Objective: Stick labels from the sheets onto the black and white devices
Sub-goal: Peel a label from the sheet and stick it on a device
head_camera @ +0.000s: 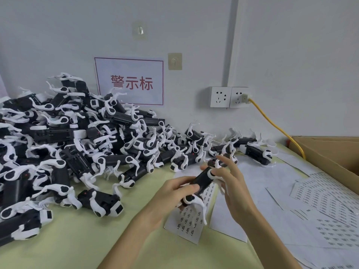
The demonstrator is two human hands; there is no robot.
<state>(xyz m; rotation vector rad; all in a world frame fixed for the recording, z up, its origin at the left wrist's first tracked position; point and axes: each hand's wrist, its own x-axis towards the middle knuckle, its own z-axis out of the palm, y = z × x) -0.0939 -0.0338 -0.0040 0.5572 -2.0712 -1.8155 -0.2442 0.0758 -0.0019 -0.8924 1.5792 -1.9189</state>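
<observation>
Dozens of black and white devices (68,136) lie heaped on the left of the table (97,239) in the head view, and one device (200,181) is up in the air over a label sheet (186,224). The left hand (171,193) has its fingers wrapped round the lower end. The right hand (235,185) is spread, fingers straight, touching the upper white end. Is there a label on a fingertip? Too small to tell. The risk, I'd say: held in mid-air, the device can twist under a press and the label lands crooked or creased. Those dangling white legs (202,208) could also snag the sheet below.
</observation>
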